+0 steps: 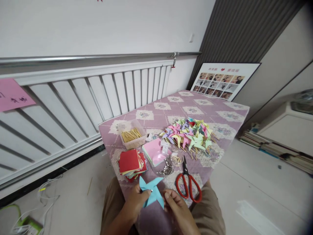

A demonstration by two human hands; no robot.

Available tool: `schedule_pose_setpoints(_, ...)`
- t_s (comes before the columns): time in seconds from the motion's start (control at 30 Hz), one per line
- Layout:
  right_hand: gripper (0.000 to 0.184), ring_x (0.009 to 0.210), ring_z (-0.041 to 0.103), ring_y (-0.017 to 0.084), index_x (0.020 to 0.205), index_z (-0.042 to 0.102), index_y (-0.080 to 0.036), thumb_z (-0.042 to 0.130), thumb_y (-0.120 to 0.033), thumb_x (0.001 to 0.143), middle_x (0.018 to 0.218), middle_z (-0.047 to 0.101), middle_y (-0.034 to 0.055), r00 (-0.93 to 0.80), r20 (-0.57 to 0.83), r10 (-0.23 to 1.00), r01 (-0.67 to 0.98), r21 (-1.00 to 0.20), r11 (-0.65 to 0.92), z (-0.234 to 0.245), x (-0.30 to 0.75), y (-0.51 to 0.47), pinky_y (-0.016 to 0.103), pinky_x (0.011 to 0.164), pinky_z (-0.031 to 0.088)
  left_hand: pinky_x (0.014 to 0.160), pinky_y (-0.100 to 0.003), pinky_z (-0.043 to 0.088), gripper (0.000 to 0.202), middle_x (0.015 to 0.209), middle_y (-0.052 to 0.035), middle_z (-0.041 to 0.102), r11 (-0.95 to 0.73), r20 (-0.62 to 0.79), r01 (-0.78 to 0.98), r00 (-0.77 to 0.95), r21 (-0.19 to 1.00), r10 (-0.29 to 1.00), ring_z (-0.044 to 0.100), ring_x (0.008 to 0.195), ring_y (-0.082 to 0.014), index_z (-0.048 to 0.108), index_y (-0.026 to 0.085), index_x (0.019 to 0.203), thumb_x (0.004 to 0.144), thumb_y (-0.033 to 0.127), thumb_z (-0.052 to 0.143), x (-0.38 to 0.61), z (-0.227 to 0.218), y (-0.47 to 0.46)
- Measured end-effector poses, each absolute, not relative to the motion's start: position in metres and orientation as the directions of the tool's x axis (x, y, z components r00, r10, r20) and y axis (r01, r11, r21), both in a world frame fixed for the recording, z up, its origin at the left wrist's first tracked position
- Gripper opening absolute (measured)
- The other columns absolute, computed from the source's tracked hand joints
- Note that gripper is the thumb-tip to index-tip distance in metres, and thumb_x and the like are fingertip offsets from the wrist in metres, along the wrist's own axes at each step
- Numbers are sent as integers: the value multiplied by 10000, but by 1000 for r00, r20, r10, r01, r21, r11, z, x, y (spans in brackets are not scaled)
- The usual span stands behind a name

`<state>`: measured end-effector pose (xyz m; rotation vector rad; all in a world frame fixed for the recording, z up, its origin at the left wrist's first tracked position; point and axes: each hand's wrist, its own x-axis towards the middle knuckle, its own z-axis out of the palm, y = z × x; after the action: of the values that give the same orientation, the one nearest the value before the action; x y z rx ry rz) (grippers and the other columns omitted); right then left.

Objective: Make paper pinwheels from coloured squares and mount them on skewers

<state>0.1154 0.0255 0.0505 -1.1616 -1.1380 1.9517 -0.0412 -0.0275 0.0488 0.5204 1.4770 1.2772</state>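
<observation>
A light-blue paper pinwheel [154, 195] with a small metal fastener at its centre is gripped in my left hand [137, 199], thumb near the middle. Close by its lower right blade, my right hand [177, 207] has thumb and fingers pinched together; what is between them, if anything, is hidden. Red-handled scissors [187, 186] lie just beyond my right hand, blades pointing away. Ahead of the pinwheel is a clear dish of metal fasteners [166, 168]. Beside it sits a small round tub of short pale pieces [177, 158].
Stacked red and coloured paper squares [132, 163] lie left, near pink sheets [156, 150]. Behind them stands a plastic box of thin sticks [132, 134]. Finished pinwheels [190, 133] are heaped right. A radiator [110, 88] runs along the wall; a photo board [221, 81] leans at the back.
</observation>
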Motion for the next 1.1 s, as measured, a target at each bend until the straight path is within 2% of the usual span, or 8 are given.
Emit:
schedule_pose_setpoints(0.13,453,585,481,122,766,642,-180,748,-606,654,642,556,-23,-384,-423,821,-49,-878,-476,38,122,27,229,559,373,630,-275,443,367,697,-17,648,272,-458,-442,-396,855,796,549,595,-140,627,134,848,631,414,723,-50,22,-23)
schedule_pose_setpoints(0.3,450,543,448,119,739,625,-186,752,-604,631,594,533,-42,-349,-401,847,-15,-901,-433,35,129,36,232,542,344,664,-284,459,407,735,-30,681,300,-464,-393,-438,869,770,596,657,-170,645,133,856,600,431,749,-55,1,-20)
schedule_pose_setpoints(0.47,403,504,382,118,644,578,-201,686,-585,702,528,455,-55,-323,-198,925,111,-979,-171,70,135,76,250,514,314,671,-287,452,316,697,-13,668,359,-427,-230,-462,904,778,595,651,-174,655,140,836,653,394,697,-56,1,-19)
schedule_pose_setpoints(0.53,342,535,426,134,671,599,-203,655,-533,743,556,506,-37,-299,-87,950,213,-977,-23,88,132,96,259,539,355,668,-290,452,306,680,-8,661,366,-421,-207,-461,907,781,599,648,-181,647,152,802,641,407,699,-56,1,-18)
schedule_pose_setpoints(0.6,267,600,489,157,706,626,-204,609,-460,780,627,574,-10,-364,23,931,323,-934,149,102,124,113,270,594,392,656,-291,450,305,665,-6,655,363,-416,-203,-466,909,781,597,639,-184,639,157,780,630,415,702,-56,-1,-18)
schedule_pose_setpoints(0.67,222,615,500,165,663,621,-210,595,-403,770,625,576,-7,-401,50,915,345,-917,201,109,114,127,271,602,387,641,-286,444,298,649,0,648,364,-415,-199,-477,910,775,587,619,-178,642,156,789,637,406,698,-56,-3,-17)
schedule_pose_setpoints(0.8,172,601,495,170,625,612,-208,595,-348,725,601,567,-8,-418,78,905,369,-896,247,106,98,145,279,601,368,615,-266,426,257,645,6,644,376,-409,-168,-472,911,781,562,596,-160,656,153,796,655,366,688,-55,-3,-19)
schedule_pose_setpoints(1.1,207,583,479,161,640,566,-204,558,-369,765,593,516,-24,-405,99,909,406,-872,275,97,100,145,277,585,367,617,-271,418,164,645,0,623,351,-376,-142,-462,925,804,523,588,-153,631,159,743,684,312,639,-54,3,-19)
